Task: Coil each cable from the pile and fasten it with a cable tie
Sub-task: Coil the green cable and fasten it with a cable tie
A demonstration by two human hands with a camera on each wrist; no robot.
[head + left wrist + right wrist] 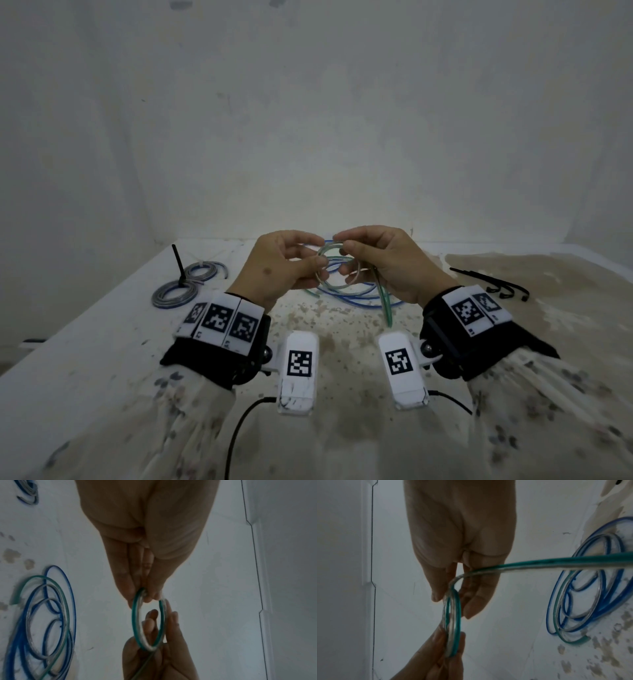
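A small coil of green-and-clear cable point(334, 285) is held upright above the table between both hands. My left hand point(317, 260) pinches its left side and my right hand point(342, 250) pinches its right side. In the left wrist view the left fingertips point(135, 595) grip the top of the coil point(135, 623), and the right hand point(154, 660) holds its lower end. In the right wrist view the cable's loose tail point(556, 563) runs off to the right from the right fingers point(436, 595). Under the hands lies the pile of blue, green and clear cables point(359, 301).
Two tied grey coils point(178, 293) lie at the table's left, one with a black tie point(178, 263) sticking up. Several black cable ties point(493, 284) lie at the right. The wall stands just behind the table point(102, 325).
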